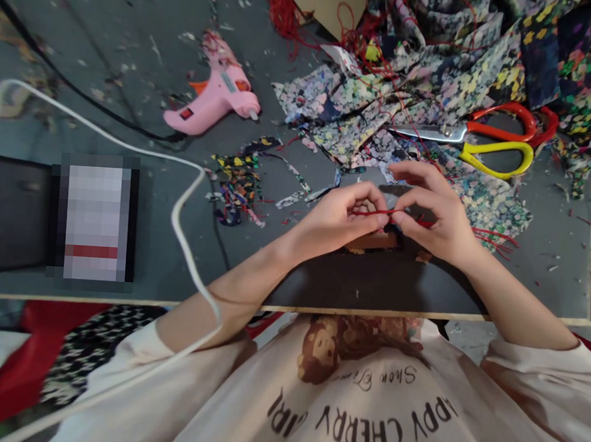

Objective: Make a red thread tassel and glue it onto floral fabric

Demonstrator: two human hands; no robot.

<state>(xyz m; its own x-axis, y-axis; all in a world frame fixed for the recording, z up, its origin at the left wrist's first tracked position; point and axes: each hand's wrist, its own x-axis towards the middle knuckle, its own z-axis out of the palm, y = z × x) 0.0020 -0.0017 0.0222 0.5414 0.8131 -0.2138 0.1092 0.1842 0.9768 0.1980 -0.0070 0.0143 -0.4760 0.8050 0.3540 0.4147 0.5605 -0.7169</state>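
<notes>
Near the table's front edge my left hand pinches a thin red cord between thumb and fingers. Close against it, my right hand pinches the same cord with thumb and index finger, its other fingers raised and apart. More red strands stick out to the right of my right hand. Beneath my hands lies a small brown piece, partly covered. Beyond my right hand, scissors with one red and one yellow handle rest on floral fabric scraps.
A pink glue gun lies at the back left, its black cable running off left. A white cable crosses the table and my left forearm. A blurred-out device sits at left. Tangled red cord lies by some cardboard.
</notes>
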